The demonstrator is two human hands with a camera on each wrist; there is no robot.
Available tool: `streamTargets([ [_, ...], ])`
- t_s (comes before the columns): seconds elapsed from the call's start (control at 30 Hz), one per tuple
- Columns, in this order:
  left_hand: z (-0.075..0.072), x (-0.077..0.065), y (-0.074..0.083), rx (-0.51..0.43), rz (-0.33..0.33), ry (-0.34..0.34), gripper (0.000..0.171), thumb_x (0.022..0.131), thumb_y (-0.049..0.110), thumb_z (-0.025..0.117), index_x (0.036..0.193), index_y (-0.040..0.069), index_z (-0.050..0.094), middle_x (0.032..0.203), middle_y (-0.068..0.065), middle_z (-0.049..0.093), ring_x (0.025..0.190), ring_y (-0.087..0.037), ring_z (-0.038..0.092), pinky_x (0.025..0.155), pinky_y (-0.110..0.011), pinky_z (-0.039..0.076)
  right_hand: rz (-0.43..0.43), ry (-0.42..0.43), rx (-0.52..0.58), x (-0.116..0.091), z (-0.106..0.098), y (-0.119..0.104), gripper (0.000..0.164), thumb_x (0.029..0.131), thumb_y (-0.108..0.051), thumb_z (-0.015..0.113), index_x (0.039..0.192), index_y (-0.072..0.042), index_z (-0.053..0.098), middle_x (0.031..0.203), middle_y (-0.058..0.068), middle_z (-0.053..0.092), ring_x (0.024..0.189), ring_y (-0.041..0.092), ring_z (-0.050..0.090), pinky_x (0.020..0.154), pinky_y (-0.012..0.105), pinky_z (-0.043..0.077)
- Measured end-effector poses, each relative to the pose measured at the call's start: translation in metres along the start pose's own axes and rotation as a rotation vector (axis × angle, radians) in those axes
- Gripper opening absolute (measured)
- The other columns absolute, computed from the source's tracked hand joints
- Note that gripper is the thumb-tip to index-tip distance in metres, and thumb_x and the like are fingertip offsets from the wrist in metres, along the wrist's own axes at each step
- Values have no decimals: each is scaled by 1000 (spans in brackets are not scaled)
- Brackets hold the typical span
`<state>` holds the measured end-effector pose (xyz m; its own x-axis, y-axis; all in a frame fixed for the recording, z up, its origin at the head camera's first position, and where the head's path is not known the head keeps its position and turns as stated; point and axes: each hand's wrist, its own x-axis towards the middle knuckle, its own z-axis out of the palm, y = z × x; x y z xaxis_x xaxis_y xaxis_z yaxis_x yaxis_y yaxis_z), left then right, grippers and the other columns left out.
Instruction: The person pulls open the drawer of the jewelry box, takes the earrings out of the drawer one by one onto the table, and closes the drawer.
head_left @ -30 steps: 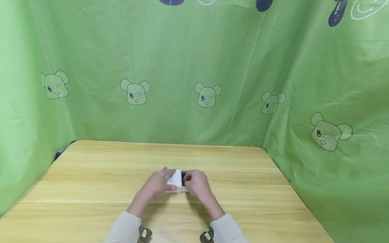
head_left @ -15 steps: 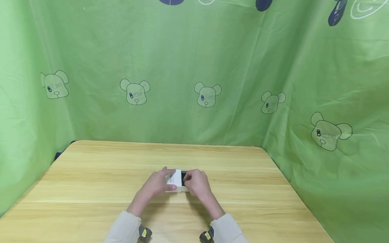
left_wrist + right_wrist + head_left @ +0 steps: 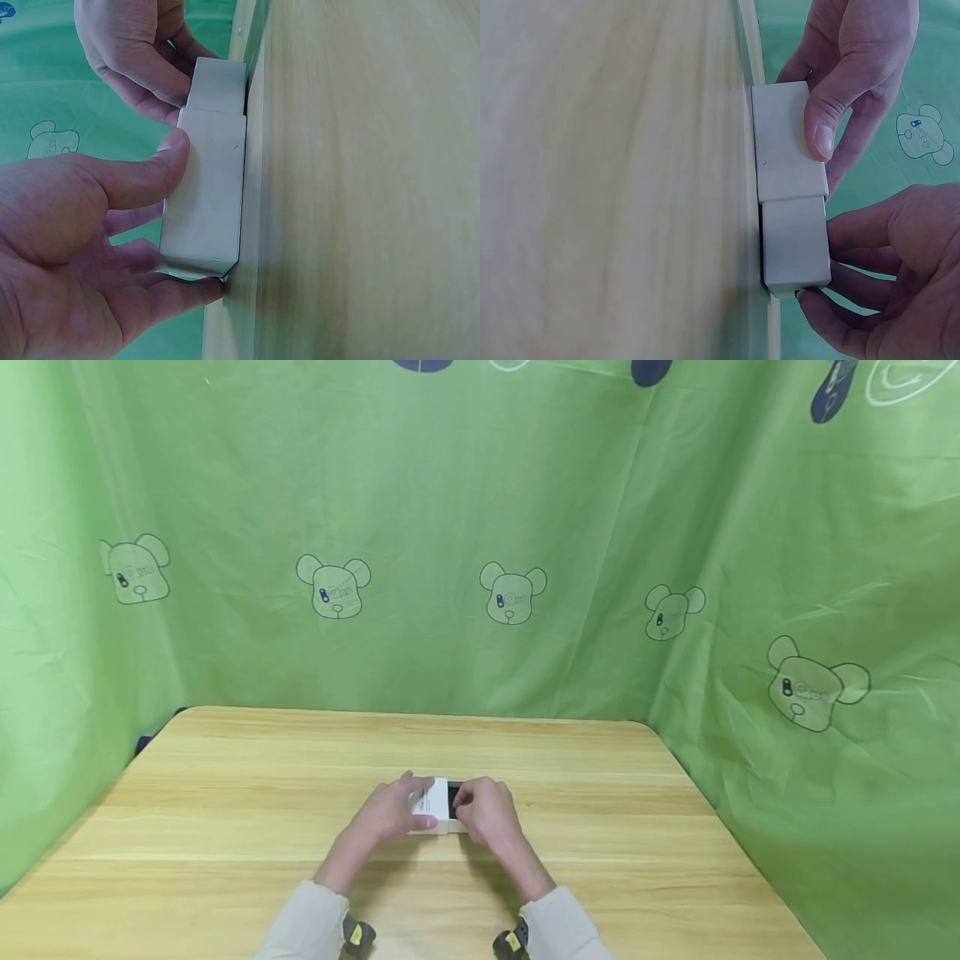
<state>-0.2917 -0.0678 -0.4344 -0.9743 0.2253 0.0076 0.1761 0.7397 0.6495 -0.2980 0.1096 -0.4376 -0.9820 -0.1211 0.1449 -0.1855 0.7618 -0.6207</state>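
Observation:
A small white sliding box lies on the wooden table (image 3: 480,893), its outer sleeve (image 3: 437,802) at left and its inner tray (image 3: 796,244) drawn partly out to the right. Dark material (image 3: 452,805) shows inside the tray. My left hand (image 3: 384,810) grips the sleeve, thumb along the near side and fingers across the far side. At the exposed tray, my right hand (image 3: 487,810) has curled fingers, thumb and fingertips together over the dark inside. In the right wrist view one fingertip sits at the tray's end. I cannot tell if those fingertips also pinch something inside.
Green curtains (image 3: 420,652) printed with bear heads hang behind the table and along both sides. Dark bands with yellow-marked devices (image 3: 360,937) sit at the wrists, below pale sleeves (image 3: 307,922).

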Motion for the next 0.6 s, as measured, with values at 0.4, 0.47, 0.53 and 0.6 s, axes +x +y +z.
streamTargets([
  [0.4, 1, 1, 0, -19, -12, -3, 67, 85, 27, 81, 146, 17, 56, 160, -23, 36, 142, -53, 38, 115, -67, 34, -2, 15, -25, 1, -1, 1, 21, 77, 7, 67, 77, -12, 76, 82, 6, 75, 76, 20, 63, 68, 31, 56],
  [0.47, 1, 1, 0, -23, -14, -4, 67, 85, 27, 81, 146, 17, 56, 160, -23, 36, 142, -53, 38, 115, -67, 34, -2, 18, -28, 1, -1, 0, 21, 77, 6, 67, 76, -12, 76, 82, 6, 75, 77, 20, 64, 70, 33, 57],
  [0.53, 1, 1, -1, -22, -14, -4, 67, 85, 27, 82, 146, 17, 56, 160, -23, 36, 142, -54, 38, 115, -68, 34, -5, 22, -31, 1, -1, 0, 20, 77, 6, 68, 76, -12, 76, 82, 5, 76, 78, 20, 64, 71, 33, 57],
  [0.6, 1, 1, -1, -17, -10, -3, 67, 84, 27, 82, 145, 17, 57, 160, -24, 37, 141, -54, 38, 115, -68, 34, -7, 25, -33, 0, -1, 0, 20, 77, 6, 68, 76, -12, 76, 82, 5, 76, 78, 20, 64, 71, 33, 57],
])
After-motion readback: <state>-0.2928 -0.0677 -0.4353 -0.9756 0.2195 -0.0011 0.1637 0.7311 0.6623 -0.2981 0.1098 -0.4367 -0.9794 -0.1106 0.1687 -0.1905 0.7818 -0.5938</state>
